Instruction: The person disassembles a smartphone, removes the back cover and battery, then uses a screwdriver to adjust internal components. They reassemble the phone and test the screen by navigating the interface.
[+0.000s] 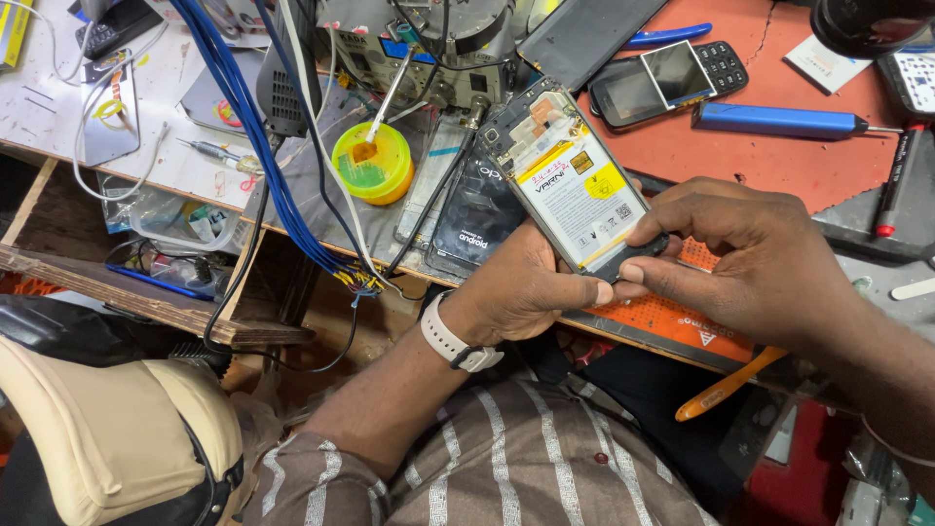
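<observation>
An opened smartphone [570,175] with its back cover off shows a white and yellow battery and the circuit board at its far end. My left hand [521,287] holds it from below, thumb along the lower edge, a white wristwatch on the wrist. My right hand [740,248] pinches the phone's near right corner with fingertips and thumb. The phone is tilted above the front edge of the bench.
A black phone back cover [477,209] lies under the phone. A yellow-green round tin [373,161] with a tool in it stands to the left. Blue cables [263,136], a keypad phone [672,78], a blue screwdriver [779,120] and an orange mat [672,317] crowd the bench.
</observation>
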`<state>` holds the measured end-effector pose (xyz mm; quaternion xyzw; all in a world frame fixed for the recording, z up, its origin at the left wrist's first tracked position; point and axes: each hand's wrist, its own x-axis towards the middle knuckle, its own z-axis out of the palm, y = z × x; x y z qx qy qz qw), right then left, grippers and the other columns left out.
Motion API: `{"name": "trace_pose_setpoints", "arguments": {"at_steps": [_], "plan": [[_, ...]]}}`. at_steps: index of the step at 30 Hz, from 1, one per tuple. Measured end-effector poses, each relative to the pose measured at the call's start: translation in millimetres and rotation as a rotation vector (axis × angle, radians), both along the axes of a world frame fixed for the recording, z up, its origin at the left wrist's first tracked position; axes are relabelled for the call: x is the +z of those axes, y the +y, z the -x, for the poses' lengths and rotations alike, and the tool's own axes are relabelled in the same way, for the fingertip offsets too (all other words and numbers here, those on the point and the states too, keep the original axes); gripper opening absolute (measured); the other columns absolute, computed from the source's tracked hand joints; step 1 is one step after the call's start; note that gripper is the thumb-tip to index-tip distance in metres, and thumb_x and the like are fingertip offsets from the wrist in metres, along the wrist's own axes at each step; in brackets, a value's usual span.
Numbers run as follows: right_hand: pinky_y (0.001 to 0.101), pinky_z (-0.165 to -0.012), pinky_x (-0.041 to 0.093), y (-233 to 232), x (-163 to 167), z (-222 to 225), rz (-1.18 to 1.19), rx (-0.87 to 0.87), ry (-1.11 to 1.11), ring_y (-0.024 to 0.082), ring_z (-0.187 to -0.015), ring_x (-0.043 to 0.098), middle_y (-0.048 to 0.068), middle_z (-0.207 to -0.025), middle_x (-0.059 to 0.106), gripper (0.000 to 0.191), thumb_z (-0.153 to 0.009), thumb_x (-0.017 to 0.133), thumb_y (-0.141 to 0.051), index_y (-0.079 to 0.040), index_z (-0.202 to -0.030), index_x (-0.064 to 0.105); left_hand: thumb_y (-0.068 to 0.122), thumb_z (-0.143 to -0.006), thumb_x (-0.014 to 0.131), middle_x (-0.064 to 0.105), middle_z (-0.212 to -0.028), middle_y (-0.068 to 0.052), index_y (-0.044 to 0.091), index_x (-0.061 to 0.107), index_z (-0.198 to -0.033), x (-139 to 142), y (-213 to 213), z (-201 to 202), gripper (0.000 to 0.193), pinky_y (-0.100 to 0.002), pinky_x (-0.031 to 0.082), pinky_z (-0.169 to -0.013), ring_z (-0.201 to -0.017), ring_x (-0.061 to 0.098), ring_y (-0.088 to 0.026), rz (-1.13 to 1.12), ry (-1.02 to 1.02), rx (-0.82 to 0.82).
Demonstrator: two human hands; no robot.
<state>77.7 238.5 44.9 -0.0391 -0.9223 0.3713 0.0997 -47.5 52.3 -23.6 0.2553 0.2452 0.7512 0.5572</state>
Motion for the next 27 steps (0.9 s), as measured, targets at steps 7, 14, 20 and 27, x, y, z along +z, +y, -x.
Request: {"name": "trace_pose_setpoints", "arguments": {"at_steps": [7,14,20,27], "plan": [[0.0295,-0.081,0.058,1.8,-3.9,-0.2,-0.034,0.032,0.043,0.014,-0.092,0.072,0.007,-0.103,0.076,0.031,-0.074,0.085,-0.016,-0.006,-0.102,0.075,-0.015,-0.086,0.067,0.059,-0.143,-0.024,-0.01,0.042,-0.148,-3.5,-0.3,0.2,0.067,-0.045,0.05,-0.119,-0.136,0.059,-0.034,-0.021,0.0,0.004],[0.029,-0.083,0.06,6.7,4.0,-0.2,-0.134,0.09,0.103,0.016,-0.098,0.074,0.007,-0.117,0.073,0.027,-0.077,0.082,-0.017,-0.01,-0.103,0.076,0.008,-0.109,0.058,0.054,-0.144,-0.022,0.003,0.029,-0.163,0.8,4.9,-0.9,0.062,-0.05,0.054,-0.11,-0.129,0.062,-0.03,-0.067,-0.081,-0.017],[0.0389,-0.086,0.055,4.0,3.8,-2.7,-0.425,0.189,0.345,0.027,-0.109,0.066,0.009,-0.117,0.068,0.027,-0.075,0.084,-0.017,-0.011,-0.1,0.076,0.013,-0.114,0.052,0.055,-0.144,-0.02,0.002,0.03,-0.162,-5.6,6.8,2.8,0.054,-0.053,0.056,-0.108,-0.126,0.064,-0.032,-0.078,-0.129,-0.023],[0.0413,-0.083,0.054,-1.9,-0.3,0.7,-0.456,0.268,0.407,0.027,-0.102,0.067,0.007,-0.11,0.07,0.029,-0.075,0.084,-0.023,-0.01,-0.099,0.076,0.011,-0.116,0.052,0.055,-0.139,-0.02,-0.001,0.033,-0.157,-9.5,7.0,1.9,0.047,-0.051,0.056,-0.107,-0.127,0.064,-0.03,-0.088,-0.16,-0.013]]}}
